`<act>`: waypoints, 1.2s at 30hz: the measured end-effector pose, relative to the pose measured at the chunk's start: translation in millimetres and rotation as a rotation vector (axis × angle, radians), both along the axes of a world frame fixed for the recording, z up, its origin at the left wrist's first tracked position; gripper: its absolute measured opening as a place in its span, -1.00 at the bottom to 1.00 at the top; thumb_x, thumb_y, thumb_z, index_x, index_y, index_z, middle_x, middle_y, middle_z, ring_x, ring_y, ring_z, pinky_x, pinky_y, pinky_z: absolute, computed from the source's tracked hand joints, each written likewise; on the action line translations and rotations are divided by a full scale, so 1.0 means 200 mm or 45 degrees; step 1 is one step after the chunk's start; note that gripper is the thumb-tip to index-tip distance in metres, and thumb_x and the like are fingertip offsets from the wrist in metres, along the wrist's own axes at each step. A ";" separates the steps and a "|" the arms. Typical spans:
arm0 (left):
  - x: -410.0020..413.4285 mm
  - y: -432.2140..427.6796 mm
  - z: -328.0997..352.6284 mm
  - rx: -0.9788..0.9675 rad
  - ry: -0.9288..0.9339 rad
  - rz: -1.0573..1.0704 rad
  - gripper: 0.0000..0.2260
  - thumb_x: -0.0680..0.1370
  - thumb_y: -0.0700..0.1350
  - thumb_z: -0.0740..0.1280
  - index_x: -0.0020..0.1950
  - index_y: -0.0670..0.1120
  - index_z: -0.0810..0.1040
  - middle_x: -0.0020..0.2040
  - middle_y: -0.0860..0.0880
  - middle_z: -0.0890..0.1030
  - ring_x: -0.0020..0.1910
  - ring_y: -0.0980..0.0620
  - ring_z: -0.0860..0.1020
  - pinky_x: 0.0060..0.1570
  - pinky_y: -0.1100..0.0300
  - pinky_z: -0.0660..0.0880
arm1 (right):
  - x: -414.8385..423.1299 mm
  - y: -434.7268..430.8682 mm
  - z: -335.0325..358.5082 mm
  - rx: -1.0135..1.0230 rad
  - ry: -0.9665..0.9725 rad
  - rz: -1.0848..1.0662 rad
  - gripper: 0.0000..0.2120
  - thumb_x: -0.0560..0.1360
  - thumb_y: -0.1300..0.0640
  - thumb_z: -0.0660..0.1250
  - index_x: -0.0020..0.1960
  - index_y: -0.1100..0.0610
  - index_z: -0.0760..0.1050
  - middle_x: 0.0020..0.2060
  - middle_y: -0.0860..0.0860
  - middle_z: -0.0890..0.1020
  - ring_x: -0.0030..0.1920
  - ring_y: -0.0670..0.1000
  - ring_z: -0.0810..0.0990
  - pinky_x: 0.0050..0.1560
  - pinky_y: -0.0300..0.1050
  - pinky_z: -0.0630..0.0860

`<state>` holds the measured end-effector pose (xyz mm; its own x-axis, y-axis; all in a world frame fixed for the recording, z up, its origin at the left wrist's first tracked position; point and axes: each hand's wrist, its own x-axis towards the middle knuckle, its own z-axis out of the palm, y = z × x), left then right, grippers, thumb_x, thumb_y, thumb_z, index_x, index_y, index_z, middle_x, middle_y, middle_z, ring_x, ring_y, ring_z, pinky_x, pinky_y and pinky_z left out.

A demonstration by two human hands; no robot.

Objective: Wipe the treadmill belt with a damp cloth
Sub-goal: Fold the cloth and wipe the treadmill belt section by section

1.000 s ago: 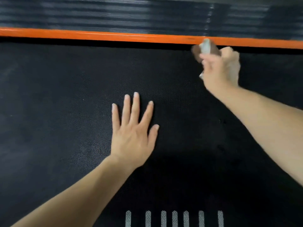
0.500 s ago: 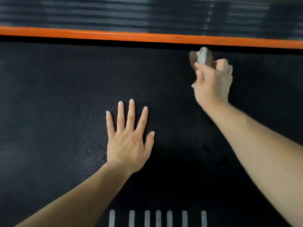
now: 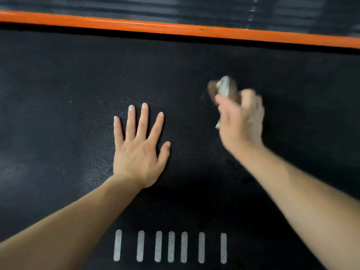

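Belt (image 3: 58, 114), L hand (image 3: 139, 152) flat, R fingers (image 3: 229, 106) gripping cloth (image 3: 224, 87), orange rail (image 3: 136, 26) beyond

orange side strip (image 3: 175, 28) | runs along far edge | ribbed dark panel (image 3: 136, 6) beyond, blurred, possibly plastic

This looks like a gym or a home workout corner, judged only from the machine filling the view. A black textured treadmill belt (image 3: 78, 94) covers nearly everything, with a row of pale dash markings (image 3: 171, 246) at 6 o'clock. An orange side rail (image 3: 136, 25) runs along 12 o'clock, with dark ribbed footboard (image 3: 116, 6) beyond it. No walls or furniture show.
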<state>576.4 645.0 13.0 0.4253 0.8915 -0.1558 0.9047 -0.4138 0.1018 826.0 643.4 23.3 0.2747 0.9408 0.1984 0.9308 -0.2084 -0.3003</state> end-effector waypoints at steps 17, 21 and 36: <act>-0.02 0.00 -0.01 -0.035 -0.036 -0.004 -0.37 0.66 0.24 -0.10 0.68 0.00 -0.01 0.69 -0.20 -0.08 0.65 -0.27 -0.16 0.56 -0.35 -0.17 | -0.28 -0.54 0.02 -0.142 0.033 0.369 -0.64 0.41 0.16 0.39 0.18 -0.07 0.63 0.04 0.16 0.53 -0.04 0.21 0.44 -0.06 0.09 0.40; -0.04 -0.13 0.03 -0.099 -0.082 -0.020 -0.34 0.65 0.24 -0.08 0.68 -0.08 0.01 0.68 -0.24 -0.08 0.66 -0.24 -0.16 0.56 -0.34 -0.19 | -0.05 -0.36 0.01 -0.034 -0.111 -0.006 -0.69 0.48 0.15 0.33 0.18 -0.06 0.63 0.02 0.20 0.52 -0.04 0.28 0.48 -0.03 0.14 0.46; -0.03 -0.54 0.02 -0.137 -0.067 -0.021 -0.34 0.66 0.18 -0.07 0.67 -0.16 -0.05 0.67 -0.27 -0.16 0.65 -0.23 -0.25 0.55 -0.36 -0.21 | 0.02 -0.49 0.01 -0.069 -0.013 -0.187 -0.67 0.55 0.13 0.27 0.27 -0.07 0.59 0.05 0.20 0.50 0.02 0.29 0.47 0.04 0.16 0.45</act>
<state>570.6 536.5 17.7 0.4496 0.8639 -0.2270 0.8902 -0.4124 0.1936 829.7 544.8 25.2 0.4082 0.9003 0.1515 0.8921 -0.3581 -0.2757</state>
